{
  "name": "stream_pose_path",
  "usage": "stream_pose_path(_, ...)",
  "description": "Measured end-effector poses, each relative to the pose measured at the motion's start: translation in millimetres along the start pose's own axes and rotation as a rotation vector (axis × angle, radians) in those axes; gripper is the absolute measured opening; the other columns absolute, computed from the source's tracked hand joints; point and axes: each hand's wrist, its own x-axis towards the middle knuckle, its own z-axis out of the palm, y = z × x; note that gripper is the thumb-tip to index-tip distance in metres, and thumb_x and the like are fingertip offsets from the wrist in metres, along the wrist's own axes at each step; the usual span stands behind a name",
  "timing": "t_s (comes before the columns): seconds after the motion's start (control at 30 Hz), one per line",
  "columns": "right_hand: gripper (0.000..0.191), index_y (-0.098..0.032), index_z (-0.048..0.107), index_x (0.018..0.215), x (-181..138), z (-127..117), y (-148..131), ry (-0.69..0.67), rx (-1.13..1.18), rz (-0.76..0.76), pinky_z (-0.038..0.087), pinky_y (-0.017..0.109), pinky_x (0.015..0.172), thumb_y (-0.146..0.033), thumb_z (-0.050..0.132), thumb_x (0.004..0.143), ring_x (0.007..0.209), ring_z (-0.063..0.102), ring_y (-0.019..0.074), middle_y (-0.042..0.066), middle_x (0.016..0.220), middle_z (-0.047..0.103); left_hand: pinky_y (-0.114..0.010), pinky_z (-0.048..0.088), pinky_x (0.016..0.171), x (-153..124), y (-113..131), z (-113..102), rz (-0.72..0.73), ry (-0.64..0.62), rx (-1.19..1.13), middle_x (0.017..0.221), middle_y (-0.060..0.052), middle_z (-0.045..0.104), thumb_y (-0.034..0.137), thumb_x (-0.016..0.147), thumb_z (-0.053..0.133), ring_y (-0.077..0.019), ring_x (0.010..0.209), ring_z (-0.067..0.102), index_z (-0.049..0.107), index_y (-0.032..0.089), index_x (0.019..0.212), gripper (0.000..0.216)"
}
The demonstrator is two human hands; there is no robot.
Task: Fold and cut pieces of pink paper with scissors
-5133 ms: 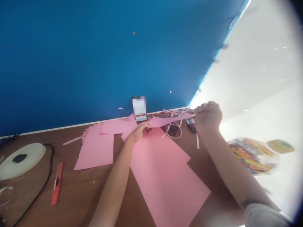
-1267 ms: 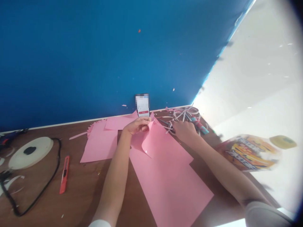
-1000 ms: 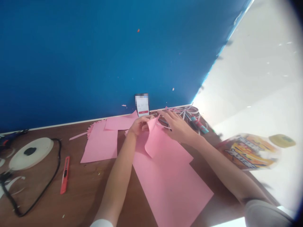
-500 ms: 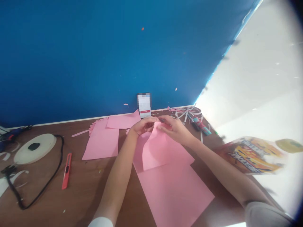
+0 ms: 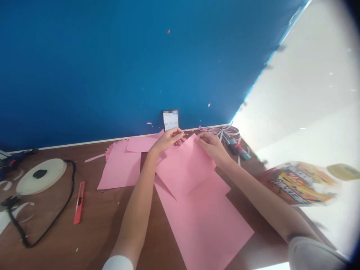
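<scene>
My left hand [image 5: 168, 139] and my right hand [image 5: 209, 144] both pinch the far edge of a pink paper piece [image 5: 184, 168], holding it spread and tilted above the table. Beneath it lies a large pink sheet [image 5: 205, 221] on the brown table [image 5: 98, 225]. A second pink sheet [image 5: 119, 172] and more pink offcuts [image 5: 140, 144] rest to the left of my left arm.
A phone [image 5: 170, 120] leans on the blue wall. Paper strips, scissors and markers [image 5: 230, 140] lie at the back right. A red utility knife [image 5: 78, 202], a black cable [image 5: 56, 221] and a white round device [image 5: 39, 176] sit left. A colourful packet [image 5: 300, 183] lies right.
The pink piece was curled in my left hand; my right hand came over from the scissors and took its edge. Both hands have now spread it flat and lifted it.
</scene>
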Motion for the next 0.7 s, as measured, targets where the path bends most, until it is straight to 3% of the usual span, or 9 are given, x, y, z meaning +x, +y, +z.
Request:
stream_pose_path(0.17, 0.026, -0.022, 0.059, 0.084, 0.0, 14.5, 13.4, 0.061, 0.146, 0.062, 0.040, 0.027, 0.058, -0.047, 0.063, 0.076, 0.064, 0.052, 0.0142, 0.000, 0.074, 0.062, -0.026, 0.041, 0.070, 1.3, 12.5, 13.6, 0.107, 0.163, 0.308, 0.087, -0.002, 0.066, 0.037, 0.091, 0.046, -0.0144, 0.079, 0.058, 0.059, 0.020, 0.093, 0.021)
stream_pose_path(0.37, 0.025, -0.021, 0.059, 0.085, -1.1, 20.3, 24.5, 0.096, 0.192, 0.055, 0.040, 0.027, 0.061, -0.044, 0.062, 0.077, 0.067, 0.053, 0.0141, 0.001, 0.076, 0.062, -0.026, 0.041, 0.073, 6.2, 11.3, 20.6, 0.175, 0.165, 0.424, 0.101, -0.004, 0.066, 0.031, 0.089, 0.050, -0.0168, 0.090, 0.058, 0.065, 0.022, 0.096, 0.019)
stream_pose_path(0.7, 0.027, -0.021, 0.060, 0.083, -0.7, 18.3, 23.1, 0.140, 0.220, 0.077, 0.042, 0.028, 0.063, -0.046, 0.066, 0.074, 0.068, 0.054, 0.0147, 0.001, 0.076, 0.063, -0.028, 0.043, 0.076, 4.7, 10.2, 21.0, 0.162, 0.125, 0.487, 0.098, -0.005, 0.066, 0.034, 0.086, 0.054, -0.0179, 0.087, 0.058, 0.069, 0.023, 0.093, 0.020)
